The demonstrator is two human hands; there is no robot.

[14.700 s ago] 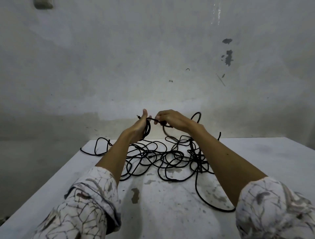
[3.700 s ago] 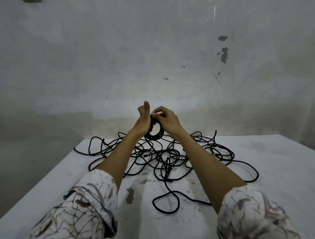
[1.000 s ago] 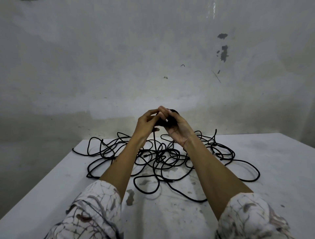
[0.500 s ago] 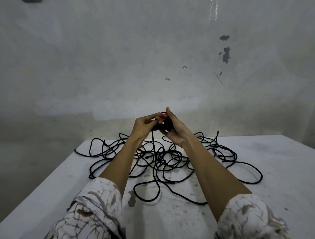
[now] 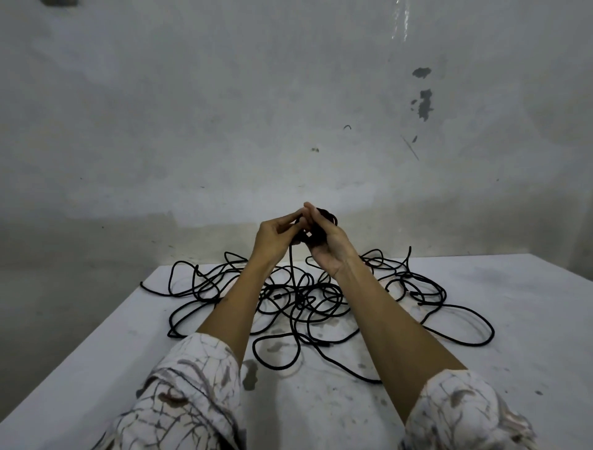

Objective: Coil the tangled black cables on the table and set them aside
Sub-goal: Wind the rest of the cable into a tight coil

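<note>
Head view: left hand raised over the table, fingers curled, pinching a strand that drops to the tangled cables below. Right hand, palm up, fingers wrapped round a small coil, touching the left fingertips.

Table: white top, scuffed, with grey chipped patches near the front centre and smaller specks and stains across the middle. Far edge sits close to the wall.

Wall: pale grey-white plaster, mottled, with a darker, dingier band along its lower part. Flaked dark spots upper right; a thin diagonal scratch just below them. Glossy streak near the top edge. Small dark fixture at top left, cropped.
</note>
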